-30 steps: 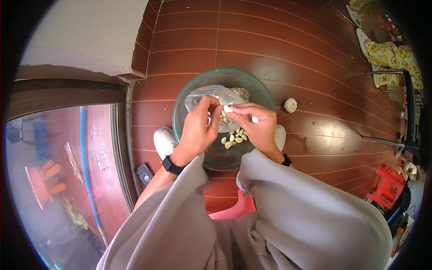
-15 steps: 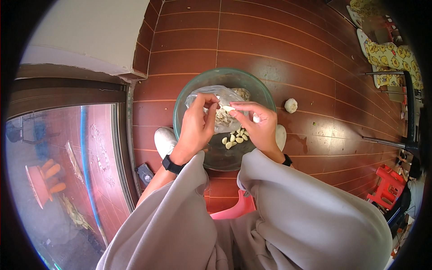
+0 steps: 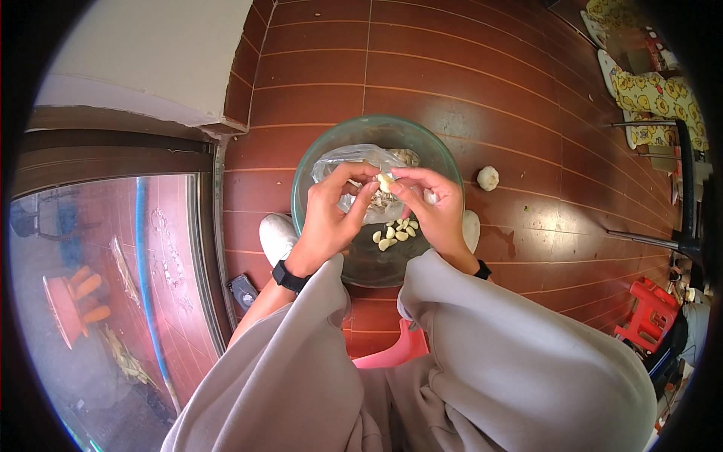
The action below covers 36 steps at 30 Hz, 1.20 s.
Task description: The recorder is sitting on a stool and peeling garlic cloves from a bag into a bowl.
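Pale clove [image 3: 385,182]: is being held between the fingertips of both hands, above the basin [image 3: 369,267]; it is seemingly being stripped, with most of its surface looking bare.
Bare cloves [image 3: 384,244]: are being kept in a small pile on the basin's bottom, just beside the bag; these are being judged as done.
Plastic bag [image 3: 331,162]: is being kept inside the basin, with papery skins [image 3: 380,201] being shown through or on it; which of these cannot be told.
Whole bulb [image 3: 488,178]: is being left on the reddish floor, right of the basin, apparently unsplit; at least this much is seemingly being left undone.
White piece [image 3: 430,197]: is being partly hidden by the right hand [image 3: 442,211]; its kind cannot be told.
Right grip: is being clamped on the clove, index finger above and thumb below.
Left hand [image 3: 331,215]: is being held with the index finger arched and the thumb raised, tips at the clove's left edge; whether its grip is being closed cannot be told.
Wrists: are being angled inward, toward each other.
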Tool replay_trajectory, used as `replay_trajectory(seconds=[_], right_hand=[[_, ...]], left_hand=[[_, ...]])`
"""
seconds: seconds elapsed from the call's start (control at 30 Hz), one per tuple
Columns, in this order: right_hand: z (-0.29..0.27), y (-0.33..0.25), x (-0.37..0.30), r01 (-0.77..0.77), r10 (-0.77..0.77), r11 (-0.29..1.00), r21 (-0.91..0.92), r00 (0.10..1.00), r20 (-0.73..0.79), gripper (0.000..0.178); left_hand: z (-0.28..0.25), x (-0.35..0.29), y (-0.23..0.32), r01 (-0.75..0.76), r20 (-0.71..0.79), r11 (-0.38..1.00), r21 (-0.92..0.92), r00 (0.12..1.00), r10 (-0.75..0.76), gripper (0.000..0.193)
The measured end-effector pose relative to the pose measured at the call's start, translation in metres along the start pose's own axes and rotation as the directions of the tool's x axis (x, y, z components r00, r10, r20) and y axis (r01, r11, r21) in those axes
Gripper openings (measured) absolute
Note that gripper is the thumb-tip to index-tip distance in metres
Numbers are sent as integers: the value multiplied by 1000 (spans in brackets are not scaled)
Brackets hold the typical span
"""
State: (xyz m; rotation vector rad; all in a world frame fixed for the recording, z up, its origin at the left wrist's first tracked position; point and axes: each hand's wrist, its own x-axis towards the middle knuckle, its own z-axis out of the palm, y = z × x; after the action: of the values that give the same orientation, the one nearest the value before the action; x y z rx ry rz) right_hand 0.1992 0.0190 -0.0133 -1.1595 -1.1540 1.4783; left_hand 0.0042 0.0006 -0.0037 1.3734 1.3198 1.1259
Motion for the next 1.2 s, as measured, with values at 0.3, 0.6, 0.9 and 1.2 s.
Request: replay_trajectory(seconds=[0.3,0.6,0.9,1.2], right_hand=[[-9,-2,-2,55,-45,997,-49,981,191,31],[-4,7,1,142,-156,984,105,979,130,25],[-6,11,-2,97,-100,995,29,991,85,22],[-7,12,0,242,-239,970,-16,963,123,23]], left_hand=[[-1,1,-2,-41,-29,997,-63,999,40,17],[-2,1,-3,-49,16,998,-51,999,49,12],[-3,3,7,-235,-29,972,29,971,236,15],[-3,1,8,-348,17,937,42,938,347,18]])
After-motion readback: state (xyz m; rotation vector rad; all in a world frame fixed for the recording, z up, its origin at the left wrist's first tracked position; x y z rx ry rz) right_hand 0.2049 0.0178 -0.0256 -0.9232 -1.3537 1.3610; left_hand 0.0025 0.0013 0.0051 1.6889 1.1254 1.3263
